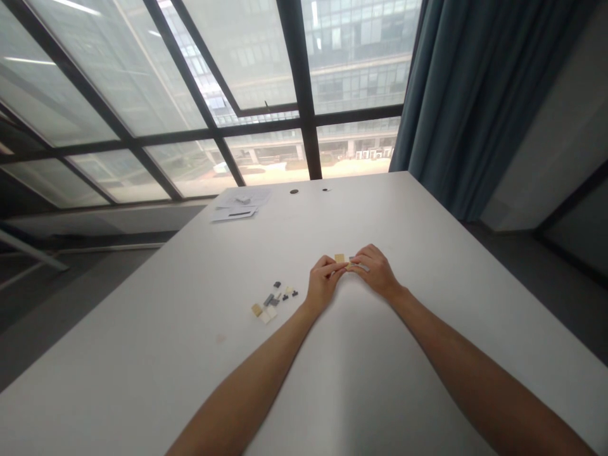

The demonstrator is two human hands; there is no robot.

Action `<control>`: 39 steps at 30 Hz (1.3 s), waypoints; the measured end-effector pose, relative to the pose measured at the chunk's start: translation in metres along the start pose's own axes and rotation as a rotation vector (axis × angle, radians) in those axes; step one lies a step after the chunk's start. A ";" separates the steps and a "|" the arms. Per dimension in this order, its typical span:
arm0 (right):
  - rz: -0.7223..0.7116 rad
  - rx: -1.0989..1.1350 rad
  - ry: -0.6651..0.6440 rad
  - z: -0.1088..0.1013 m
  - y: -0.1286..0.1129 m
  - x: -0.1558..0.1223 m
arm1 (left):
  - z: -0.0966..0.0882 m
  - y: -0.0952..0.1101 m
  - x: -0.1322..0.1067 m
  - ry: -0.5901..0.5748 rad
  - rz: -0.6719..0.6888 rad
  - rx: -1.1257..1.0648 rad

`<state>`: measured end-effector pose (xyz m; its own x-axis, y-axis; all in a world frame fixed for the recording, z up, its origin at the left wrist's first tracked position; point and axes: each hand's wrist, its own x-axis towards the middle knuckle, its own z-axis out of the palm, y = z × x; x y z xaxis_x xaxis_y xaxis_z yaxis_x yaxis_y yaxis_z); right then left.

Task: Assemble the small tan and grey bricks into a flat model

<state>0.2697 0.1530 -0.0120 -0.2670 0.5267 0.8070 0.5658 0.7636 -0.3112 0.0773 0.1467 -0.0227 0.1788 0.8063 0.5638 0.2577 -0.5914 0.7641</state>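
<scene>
A small cluster of tan and light grey plastic pieces (339,258) sits between the two hands, over the middle of the white desk (190,354). The left hand (323,282) has its fingers drawn together and seems to pinch the cluster from its near left side. The right hand (377,269) curls over the other side, thumb and fingers apparently closed on it too; exactly which piece each hand grips is hidden behind the fingers.

As for progress, the handling looks to be partway: a few pieces are gathered between the fingers, though whether they are already joined is too small to tell. The rest lie loose to the left of the left hand, untouched: a tan square plate (257,310), cream flat plates (268,314) just beside it, dark grey oblong pieces (268,299), a pale yellow piece (289,290) and small black pieces (285,297) scattered near them. None of these appears to be fitted into a larger form.

Well apart, near the desk's far left corner, white printed papers (235,213) lie flat.
</scene>
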 end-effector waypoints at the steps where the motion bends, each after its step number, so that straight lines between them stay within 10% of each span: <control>1: 0.001 0.004 -0.001 0.000 0.000 0.000 | 0.000 0.001 0.000 0.003 -0.002 0.001; 39: 0.035 0.047 -0.008 0.003 -0.002 -0.002 | -0.001 0.009 0.002 0.066 0.002 0.115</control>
<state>0.2673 0.1517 -0.0146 -0.2542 0.5561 0.7912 0.5376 0.7613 -0.3624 0.0793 0.1426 -0.0143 0.1172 0.8005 0.5878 0.3656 -0.5851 0.7239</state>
